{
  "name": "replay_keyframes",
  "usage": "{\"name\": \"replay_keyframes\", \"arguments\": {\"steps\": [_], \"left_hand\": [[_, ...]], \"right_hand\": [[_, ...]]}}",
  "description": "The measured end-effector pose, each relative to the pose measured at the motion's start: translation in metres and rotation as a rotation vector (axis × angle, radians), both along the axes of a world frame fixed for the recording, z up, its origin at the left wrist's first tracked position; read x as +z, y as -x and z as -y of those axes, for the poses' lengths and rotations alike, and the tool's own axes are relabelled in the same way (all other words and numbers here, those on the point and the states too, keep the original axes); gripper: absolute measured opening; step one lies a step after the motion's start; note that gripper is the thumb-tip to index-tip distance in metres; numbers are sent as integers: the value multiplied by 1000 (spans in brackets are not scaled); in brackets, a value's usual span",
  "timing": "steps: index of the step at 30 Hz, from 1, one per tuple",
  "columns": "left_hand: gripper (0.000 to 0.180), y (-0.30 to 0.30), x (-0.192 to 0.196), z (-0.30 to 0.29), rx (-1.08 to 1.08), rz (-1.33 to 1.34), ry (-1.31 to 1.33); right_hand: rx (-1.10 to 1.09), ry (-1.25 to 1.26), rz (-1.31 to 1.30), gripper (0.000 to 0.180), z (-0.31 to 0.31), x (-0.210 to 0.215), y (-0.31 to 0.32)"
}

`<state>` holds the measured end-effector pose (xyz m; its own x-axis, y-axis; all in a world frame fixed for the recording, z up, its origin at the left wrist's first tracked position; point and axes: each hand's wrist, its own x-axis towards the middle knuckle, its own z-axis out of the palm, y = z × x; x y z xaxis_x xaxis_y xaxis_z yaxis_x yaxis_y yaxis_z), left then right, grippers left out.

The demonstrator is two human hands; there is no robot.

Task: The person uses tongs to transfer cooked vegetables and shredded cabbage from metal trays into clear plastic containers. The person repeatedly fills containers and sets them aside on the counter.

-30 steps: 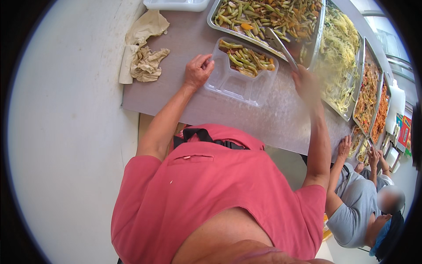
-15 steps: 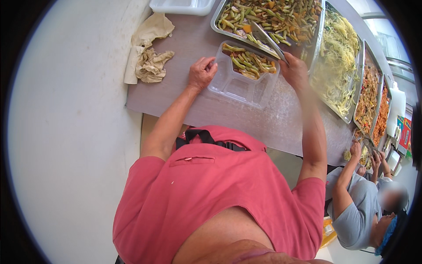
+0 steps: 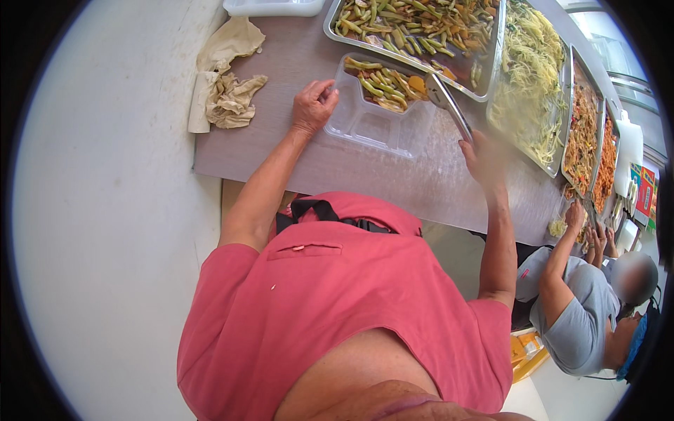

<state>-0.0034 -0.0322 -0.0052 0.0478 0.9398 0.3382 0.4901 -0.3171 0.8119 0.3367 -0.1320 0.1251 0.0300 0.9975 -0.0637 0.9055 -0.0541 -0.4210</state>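
A clear compartment food container [image 3: 372, 128] lies on the table, its far compartment filled with cooked green bean pods [image 3: 385, 85]. My left hand [image 3: 314, 107] is closed at the container's left rim, its fingertips pinching the edge. My right hand [image 3: 484, 158], partly blurred, is closed around metal tongs [image 3: 455, 112]. The tongs' tips are at the filled compartment's right end, beside an orange piece [image 3: 418, 85]. The nearer compartments hold no food. Just beyond the container is a large metal tray [image 3: 337, 34] of the same bean dish.
To the right stand trays of pale shredded vegetable [image 3: 530, 84], brownish mixed food [image 3: 584, 133] and reddish food [image 3: 605, 168]. Crumpled brown paper [image 3: 235, 102] lies at the table's left, near a white wall [image 3: 112, 175]. Farther right, a person in grey [image 3: 579, 316] works at the table.
The tongs have come from the bean tray to the container's right end, and my right hand has moved nearer me. An orange piece now shows there. My left hand stays at the rim.
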Motion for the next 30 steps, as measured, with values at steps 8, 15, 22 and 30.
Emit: {"name": "replay_keyframes", "arguments": {"steps": [8,15,22,30], "left_hand": [[17,-1,-2,1,-16,29,-21],[19,4,-1,-3,16,-21,-60],[27,12,-5,6,-18,-89,39],[28,-58,-12,45,53,-100,78]], "right_hand": [[-29,-49,67,19,-1,-8,29],[-26,-90,42,24,-1,-20,44],[-75,-29,-101,29,34,-23,19],[-404,-131,-217,33,81,-27,-120]]}}
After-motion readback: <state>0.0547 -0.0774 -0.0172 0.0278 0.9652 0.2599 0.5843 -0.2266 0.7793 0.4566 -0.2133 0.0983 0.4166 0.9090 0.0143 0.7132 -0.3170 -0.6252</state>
